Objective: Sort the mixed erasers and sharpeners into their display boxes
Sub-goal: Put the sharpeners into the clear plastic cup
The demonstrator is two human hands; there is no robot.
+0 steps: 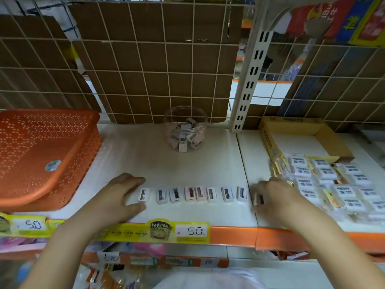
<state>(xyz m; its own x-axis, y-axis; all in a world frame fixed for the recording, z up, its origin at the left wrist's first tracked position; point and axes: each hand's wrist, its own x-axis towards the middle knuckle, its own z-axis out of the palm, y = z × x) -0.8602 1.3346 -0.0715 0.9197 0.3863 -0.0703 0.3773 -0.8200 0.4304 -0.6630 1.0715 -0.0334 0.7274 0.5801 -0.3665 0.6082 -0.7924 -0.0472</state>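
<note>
A row of small sharpeners [193, 194] lines the front of a white shop shelf [187, 163]. The left hand [118, 197] rests at the row's left end, fingers spread and holding nothing; the right hand [270, 197] curls its grip around the sharpener [259, 198] at the right end. Wrapped erasers [333, 182] lie heaped just beside the right hand, before a yellow cardboard display box [268, 140]. Behind the row stand a clear jar [185, 128] of sharpeners and an orange basket [43, 155], upturned.
</note>
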